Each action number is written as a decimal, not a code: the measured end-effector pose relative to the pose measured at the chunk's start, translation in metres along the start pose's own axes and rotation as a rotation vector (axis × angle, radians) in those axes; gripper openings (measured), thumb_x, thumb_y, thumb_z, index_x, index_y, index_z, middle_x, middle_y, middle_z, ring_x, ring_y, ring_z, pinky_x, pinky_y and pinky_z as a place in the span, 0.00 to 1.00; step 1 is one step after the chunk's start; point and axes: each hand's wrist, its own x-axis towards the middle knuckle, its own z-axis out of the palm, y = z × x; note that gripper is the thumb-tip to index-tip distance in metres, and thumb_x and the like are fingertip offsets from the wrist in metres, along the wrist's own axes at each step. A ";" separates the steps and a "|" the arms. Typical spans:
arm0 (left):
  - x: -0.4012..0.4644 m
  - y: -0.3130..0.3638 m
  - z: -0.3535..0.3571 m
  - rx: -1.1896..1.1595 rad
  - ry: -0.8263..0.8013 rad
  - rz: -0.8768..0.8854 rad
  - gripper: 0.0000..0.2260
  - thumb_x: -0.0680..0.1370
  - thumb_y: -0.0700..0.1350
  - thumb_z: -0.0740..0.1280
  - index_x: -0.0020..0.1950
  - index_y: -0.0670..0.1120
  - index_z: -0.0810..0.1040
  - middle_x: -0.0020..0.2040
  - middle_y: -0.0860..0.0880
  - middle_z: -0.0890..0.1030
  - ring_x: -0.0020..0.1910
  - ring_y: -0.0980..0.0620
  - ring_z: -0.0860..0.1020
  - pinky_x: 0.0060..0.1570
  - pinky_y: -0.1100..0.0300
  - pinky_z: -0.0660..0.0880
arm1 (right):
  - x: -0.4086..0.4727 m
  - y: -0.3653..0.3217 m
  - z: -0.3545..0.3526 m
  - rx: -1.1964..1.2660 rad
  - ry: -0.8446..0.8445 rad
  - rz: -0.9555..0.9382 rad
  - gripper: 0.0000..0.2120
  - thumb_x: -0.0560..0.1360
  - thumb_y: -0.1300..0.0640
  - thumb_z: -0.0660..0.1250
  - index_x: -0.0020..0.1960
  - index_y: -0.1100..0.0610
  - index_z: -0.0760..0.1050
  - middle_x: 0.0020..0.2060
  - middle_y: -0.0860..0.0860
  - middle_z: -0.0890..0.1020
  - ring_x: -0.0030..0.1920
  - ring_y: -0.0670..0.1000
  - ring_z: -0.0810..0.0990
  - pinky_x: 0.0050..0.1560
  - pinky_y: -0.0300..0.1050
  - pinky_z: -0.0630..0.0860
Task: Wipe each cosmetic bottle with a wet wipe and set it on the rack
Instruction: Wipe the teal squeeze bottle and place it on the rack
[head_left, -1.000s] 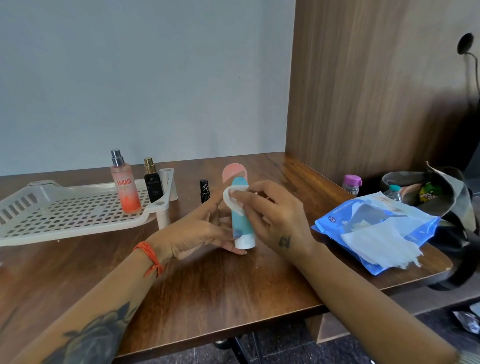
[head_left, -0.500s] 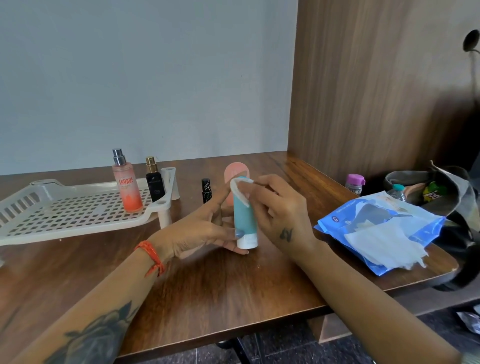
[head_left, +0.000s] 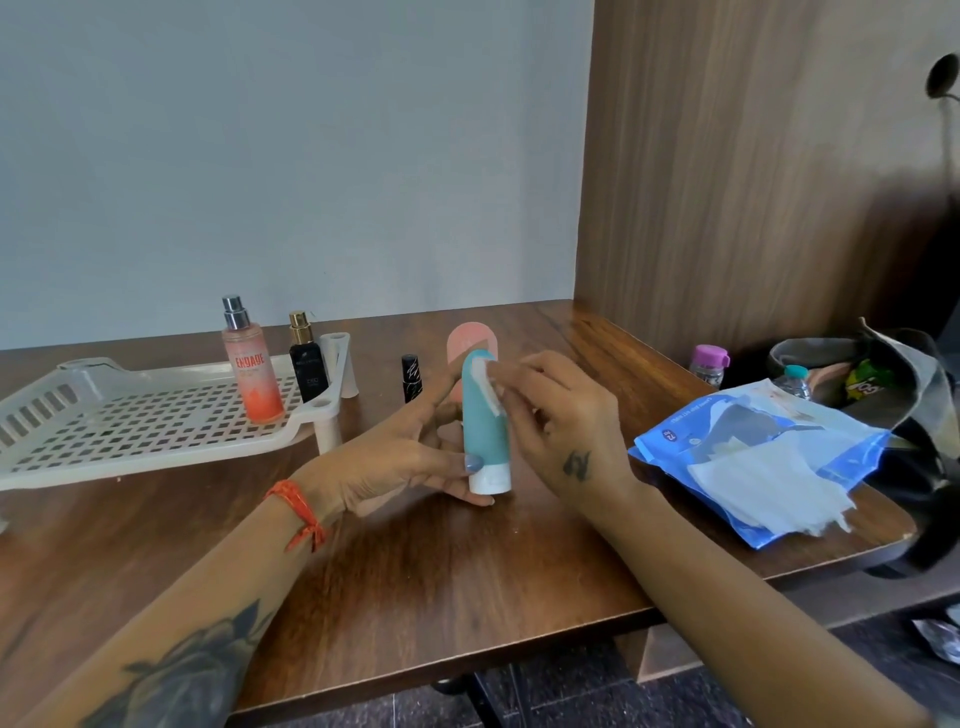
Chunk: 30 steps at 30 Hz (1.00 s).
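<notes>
A teal tube with a white cap stands cap-down on the wooden table. My left hand grips it low, near the cap. My right hand presses a white wet wipe against the tube's upper side. A white slotted rack sits at the left; on it stand a pink spray bottle and a black perfume bottle. On the table behind the tube are a small black bottle and a pink tube, partly hidden.
A blue wet-wipe pack with a sheet pulled out lies at the right. Behind it are a small purple-capped bottle and an open bag with items. A wooden panel walls the right side.
My right hand has slid the wipe from the tube's top down along its upper side. The left hand and tube have stayed in place.
</notes>
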 end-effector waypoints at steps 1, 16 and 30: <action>0.000 -0.001 0.000 -0.003 -0.010 -0.001 0.39 0.69 0.30 0.67 0.67 0.66 0.63 0.64 0.46 0.74 0.56 0.40 0.79 0.45 0.46 0.80 | 0.001 0.002 0.001 -0.010 -0.006 0.057 0.14 0.75 0.55 0.60 0.50 0.62 0.80 0.42 0.56 0.82 0.38 0.50 0.80 0.36 0.34 0.73; -0.001 0.005 0.002 0.033 0.054 0.058 0.42 0.70 0.30 0.67 0.68 0.70 0.60 0.64 0.45 0.75 0.55 0.40 0.80 0.48 0.41 0.79 | -0.003 0.003 -0.002 0.004 -0.033 0.062 0.13 0.74 0.54 0.62 0.51 0.61 0.80 0.42 0.54 0.83 0.38 0.50 0.80 0.36 0.38 0.77; -0.001 0.003 0.002 0.063 0.070 0.065 0.44 0.67 0.23 0.67 0.66 0.66 0.63 0.51 0.52 0.84 0.48 0.47 0.83 0.42 0.49 0.81 | -0.007 -0.005 -0.006 0.069 -0.150 -0.139 0.12 0.71 0.61 0.64 0.51 0.60 0.81 0.43 0.56 0.79 0.41 0.51 0.78 0.36 0.45 0.78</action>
